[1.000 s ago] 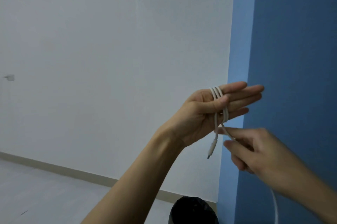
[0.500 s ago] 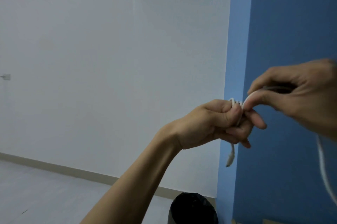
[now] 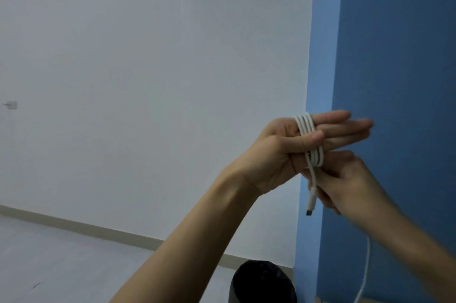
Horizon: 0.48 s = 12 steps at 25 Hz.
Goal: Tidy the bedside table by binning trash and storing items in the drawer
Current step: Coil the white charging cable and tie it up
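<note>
A white charging cable (image 3: pixel 306 127) is wound in several loops around the straight fingers of my left hand (image 3: pixel 283 152), held up in front of me with the thumb pressing the loops. One plug end hangs down below that hand. My right hand (image 3: pixel 345 184) sits just under and behind the left fingers, pinching the cable's free length, which trails down toward the bottom right. The bedside table and its drawer are out of view.
A bin lined with a black bag (image 3: pixel 262 283) stands on the floor below my arms, at the corner where the white wall meets the blue wall (image 3: pixel 394 55). A wall socket (image 3: pixel 11 104) is at the far left.
My left fingers closed and then stretched flat again. My right hand swung up over them and back down underneath, adding another loop of cable around the left fingers.
</note>
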Available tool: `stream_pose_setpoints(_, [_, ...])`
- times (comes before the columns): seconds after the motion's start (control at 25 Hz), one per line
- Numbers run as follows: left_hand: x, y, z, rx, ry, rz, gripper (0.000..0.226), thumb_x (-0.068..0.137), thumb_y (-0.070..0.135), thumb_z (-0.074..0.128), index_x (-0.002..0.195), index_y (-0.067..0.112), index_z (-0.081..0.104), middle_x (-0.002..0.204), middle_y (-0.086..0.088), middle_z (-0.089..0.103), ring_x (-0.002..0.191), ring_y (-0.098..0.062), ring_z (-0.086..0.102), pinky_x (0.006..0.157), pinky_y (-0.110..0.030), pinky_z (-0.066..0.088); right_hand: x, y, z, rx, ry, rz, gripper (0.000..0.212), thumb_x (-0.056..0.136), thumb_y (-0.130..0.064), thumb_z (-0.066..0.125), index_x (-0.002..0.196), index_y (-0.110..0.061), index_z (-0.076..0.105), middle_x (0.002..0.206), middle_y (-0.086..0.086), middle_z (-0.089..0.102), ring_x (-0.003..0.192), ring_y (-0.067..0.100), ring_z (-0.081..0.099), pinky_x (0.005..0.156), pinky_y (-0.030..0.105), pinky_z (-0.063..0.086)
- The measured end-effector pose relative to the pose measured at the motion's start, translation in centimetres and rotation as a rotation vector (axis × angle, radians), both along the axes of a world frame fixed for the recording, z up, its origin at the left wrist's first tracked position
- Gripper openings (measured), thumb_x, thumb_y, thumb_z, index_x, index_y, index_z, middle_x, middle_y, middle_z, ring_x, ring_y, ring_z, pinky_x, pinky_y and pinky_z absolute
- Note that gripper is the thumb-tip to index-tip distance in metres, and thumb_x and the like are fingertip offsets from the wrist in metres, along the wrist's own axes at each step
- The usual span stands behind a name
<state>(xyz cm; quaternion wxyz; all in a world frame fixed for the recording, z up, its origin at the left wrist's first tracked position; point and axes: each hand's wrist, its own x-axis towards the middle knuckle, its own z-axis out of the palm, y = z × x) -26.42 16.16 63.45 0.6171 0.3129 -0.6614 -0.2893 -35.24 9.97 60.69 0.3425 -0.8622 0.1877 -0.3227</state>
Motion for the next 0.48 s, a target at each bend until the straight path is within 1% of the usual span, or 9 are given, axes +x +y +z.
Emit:
stream_pose_setpoints(0.04, [0.2, 0.0, -0.1, -0.001, 0.018, 0.061, 0.04, 0.096, -0.008, 0.024, 0.135, -0.014, 0.03, 0.136, -0.027, 0.038, 0.13, -0.039, 0.037, 0.103, -0.035, 0.041, -1.4, 0.0, 0.3, -0.045, -0.03, 0.183, 0.045, 0.089, -0.022, 0.056, 0.044, -0.024, 0.056, 0.036, -0.003, 0.048, 0.031, 0.004, 0.038, 0.036, 0.009, 0.028])
stream_pose_setpoints(0.12, [0.8, 0.2, -0.4, 0.014, 0.008, 0.171, 0.04, 0.096, -0.007, 0.026, 0.134, -0.013, 0.034, 0.139, -0.028, 0.04, 0.129, -0.035, 0.041, 0.103, -0.034, 0.043, -3.2, -2.6, -0.1, -0.297, -0.037, 0.187, 0.03, 0.087, -0.029, 0.055, 0.06, -0.031, 0.066, 0.044, -0.007, 0.053, 0.036, 0.006, 0.043, 0.038, 0.011, 0.031])
stream_pose_setpoints(0.16, [1.0, 0.2, -0.5, 0.028, -0.02, 0.217, 0.039, 0.096, -0.008, 0.027, 0.134, -0.012, 0.035, 0.14, -0.029, 0.04, 0.129, -0.034, 0.043, 0.104, -0.034, 0.042, -3.2, -2.5, -0.1, -0.414, -0.006, 0.199, 0.023, 0.087, -0.032, 0.056, 0.068, -0.03, 0.069, 0.05, -0.014, 0.056, 0.041, 0.004, 0.048, 0.042, 0.01, 0.035])
stream_pose_setpoints(0.2, [1.1, 0.2, -0.5, 0.048, -0.059, 0.253, 0.039, 0.095, -0.008, 0.027, 0.133, -0.013, 0.036, 0.14, -0.031, 0.041, 0.128, -0.034, 0.044, 0.105, -0.034, 0.041, -3.5, -2.9, 0.1, -0.539, 0.021, 0.163, 0.022, 0.086, -0.034, 0.057, 0.068, -0.029, 0.068, 0.052, -0.022, 0.057, 0.047, -0.001, 0.051, 0.048, 0.007, 0.038])
stream_pose_setpoints(0.24, [1.3, 0.2, -0.6, 0.073, -0.102, 0.274, 0.038, 0.095, -0.009, 0.028, 0.131, -0.014, 0.037, 0.136, -0.032, 0.045, 0.125, -0.033, 0.049, 0.104, -0.032, 0.042, -3.5, -3.0, 0.4, -0.66, 0.0, 0.143, 0.023, 0.085, -0.038, 0.057, 0.065, -0.031, 0.066, 0.046, -0.023, 0.054, 0.049, -0.007, 0.052, 0.053, 0.003, 0.038])
stream_pose_setpoints(0.32, [1.4, 0.2, -0.9, 0.136, -0.196, 0.295, 0.033, 0.094, -0.008, 0.032, 0.123, -0.013, 0.046, 0.113, -0.025, 0.066, 0.103, -0.022, 0.064, 0.091, -0.021, 0.049, -4.2, -3.1, 1.4, -0.887, -0.067, 0.105, 0.024, 0.078, -0.048, 0.052, 0.06, -0.034, 0.062, 0.031, -0.017, 0.038, 0.039, -0.006, 0.045, 0.053, 0.003, 0.037])
stream_pose_setpoints(0.36, [1.2, 0.1, -1.0, 0.162, -0.244, 0.293, 0.027, 0.093, -0.004, 0.034, 0.111, -0.008, 0.054, 0.094, -0.011, 0.073, 0.087, -0.012, 0.066, 0.082, -0.015, 0.05, -4.8, -3.1, 2.3, -0.933, -0.082, 0.11, 0.026, 0.074, -0.05, 0.05, 0.06, -0.034, 0.063, 0.035, -0.022, 0.038, 0.036, -0.004, 0.04, 0.051, 0.006, 0.037])
stream_pose_setpoints(0.4, [1.1, 0.0, -1.2, 0.181, -0.289, 0.272, 0.024, 0.092, 0.002, 0.034, 0.098, -0.003, 0.057, 0.077, 0.001, 0.071, 0.075, -0.005, 0.064, 0.076, -0.013, 0.049, -5.3, -2.9, 3.2, -0.961, -0.09, 0.132, 0.024, 0.073, -0.05, 0.053, 0.061, -0.033, 0.066, 0.04, -0.024, 0.042, 0.037, -0.002, 0.038, 0.05, 0.009, 0.036])
stream_pose_setpoints(0.48, [0.8, -0.3, -1.7, 0.191, -0.329, 0.173, 0.033, 0.095, 0.013, 0.023, 0.089, 0.001, 0.054, 0.063, 0.0, 0.06, 0.063, -0.006, 0.06, 0.079, -0.019, 0.05, -5.4, -3.3, 4.5, -0.976, -0.172, 0.191, 0.014, 0.071, -0.043, 0.066, 0.064, -0.032, 0.069, 0.044, -0.022, 0.049, 0.044, 0.003, 0.044, 0.048, 0.01, 0.036])
